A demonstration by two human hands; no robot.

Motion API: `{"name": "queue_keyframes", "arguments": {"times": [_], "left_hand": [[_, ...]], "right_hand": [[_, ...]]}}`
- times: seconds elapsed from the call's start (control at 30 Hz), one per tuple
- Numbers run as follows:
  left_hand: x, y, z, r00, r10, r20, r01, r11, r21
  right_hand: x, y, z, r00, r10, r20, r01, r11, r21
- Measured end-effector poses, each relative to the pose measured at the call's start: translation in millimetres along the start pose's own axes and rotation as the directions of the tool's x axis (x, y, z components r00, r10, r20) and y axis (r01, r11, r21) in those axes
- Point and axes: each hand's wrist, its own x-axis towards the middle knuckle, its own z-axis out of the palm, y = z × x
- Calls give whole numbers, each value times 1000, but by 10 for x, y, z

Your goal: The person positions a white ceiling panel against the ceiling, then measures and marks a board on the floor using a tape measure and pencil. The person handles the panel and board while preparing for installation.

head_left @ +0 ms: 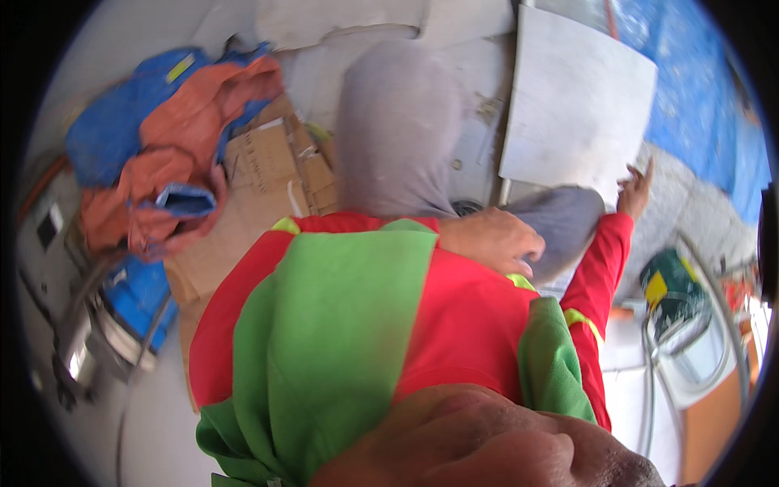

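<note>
My left hand lies across the front of my red shirt, near my bent grey-trousered leg. Its fingers are curled in, and whatever they may hold is hidden. To the right, my right hand reaches out beyond its red sleeve with a finger stretched and the others slightly bent; nothing shows in it. It is beside the lower right corner of a pale flat panel; I cannot tell if they touch. A green cloth hangs over my chest.
Orange and blue work clothes lie heaped at left on flattened cardboard. Below them stands a blue and silver canister-like machine. A blue tarp covers the far right. A white chair with a dark green bag is at right.
</note>
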Motion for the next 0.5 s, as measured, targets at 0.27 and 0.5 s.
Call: {"name": "queue_keyframes", "arguments": {"times": [0.27, 0.5], "left_hand": [[228, 312, -25, 998, -45, 35, 35, 967, 253], [761, 818, -689, 928, 149, 343, -356, 633, 687]], "right_hand": [[-1299, 1465, -844, 805, 129, -579, -321, 915, -243], [-3785, 2943, 144, 296, 795, -529, -949, 310, -66]]}}
